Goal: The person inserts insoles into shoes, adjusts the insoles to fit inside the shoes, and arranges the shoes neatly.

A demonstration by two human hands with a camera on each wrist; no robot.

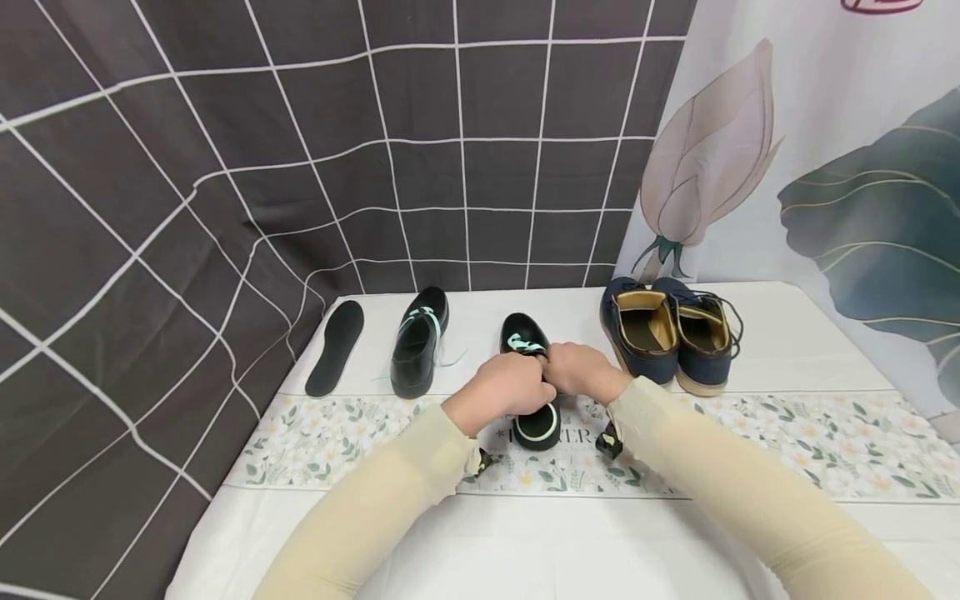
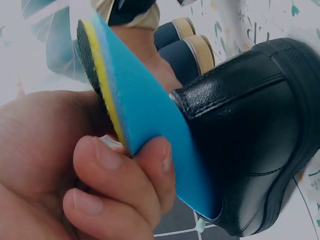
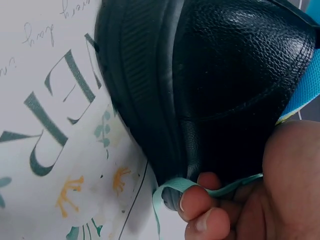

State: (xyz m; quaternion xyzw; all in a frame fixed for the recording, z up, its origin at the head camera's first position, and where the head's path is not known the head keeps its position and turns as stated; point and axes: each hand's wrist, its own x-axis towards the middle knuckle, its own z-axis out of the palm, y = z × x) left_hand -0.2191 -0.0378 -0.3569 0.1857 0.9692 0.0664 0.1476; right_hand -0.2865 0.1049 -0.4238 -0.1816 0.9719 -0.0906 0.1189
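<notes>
A black leather shoe (image 1: 522, 327) with mint-green laces (image 1: 525, 343) sits in front of me, its toe pointing away. My left hand (image 1: 506, 387) pinches an insole (image 2: 150, 105) between thumb and fingers; its underside is blue, its edge yellow, its top dark. One end of the insole is inside the shoe opening, and the held end sticks up out of it. My right hand (image 1: 581, 369) grips the shoe's side, with fingers curled against the leather beside a loose lace (image 3: 172, 184). The right thumb and the insole's inner end are hidden.
Left of the hands stands a second black shoe (image 1: 414, 358) with mint laces. A flat black insole (image 1: 335, 348) lies farther left. At the right is a pair of navy shoes (image 1: 660, 362) with tan linings. The white tablecloth (image 1: 525, 533) carries a floral strip.
</notes>
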